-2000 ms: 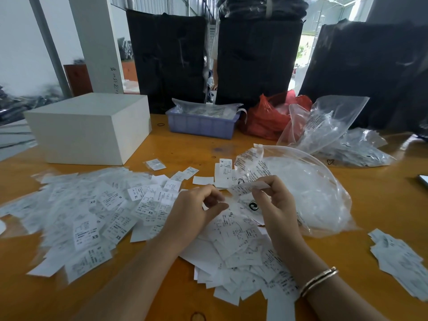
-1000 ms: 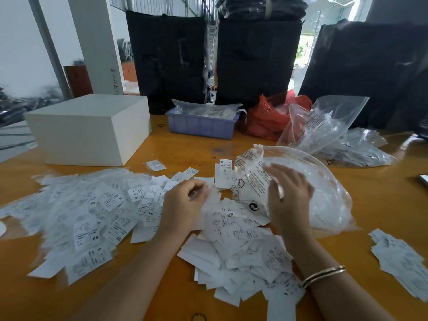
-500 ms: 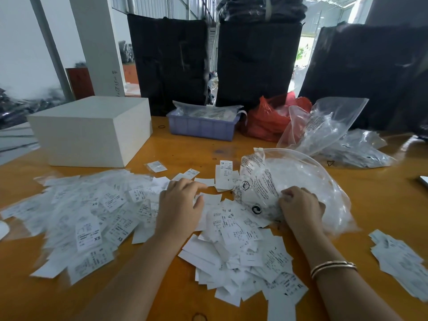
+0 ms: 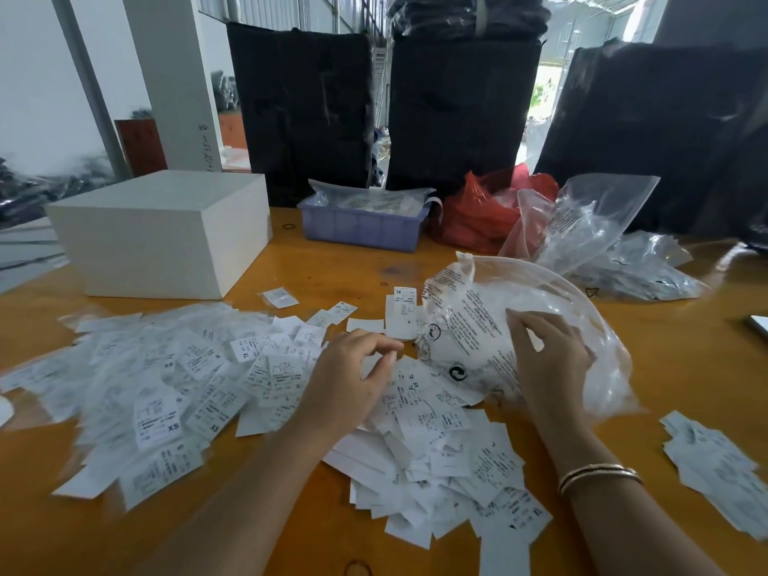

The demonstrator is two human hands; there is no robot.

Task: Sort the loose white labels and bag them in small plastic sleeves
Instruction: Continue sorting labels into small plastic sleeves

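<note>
With the right hand (image 4: 548, 359) loosely curled inside the bag (image 4: 582, 326), pinch one sleeve while the left hand's (image 4: 353, 380) half-curled, seemingly empty fingers (image 4: 388, 351) pick a label (image 4: 419, 392).

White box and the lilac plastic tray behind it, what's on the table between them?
In the head view, only bare orange table separates the white box from the lilac tray, apart from one small dark ring.

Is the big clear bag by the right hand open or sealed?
Open. The large clear bag lies on its side, its rim gaping in a wide arc, and the right hand reaches into its mouth.
</note>
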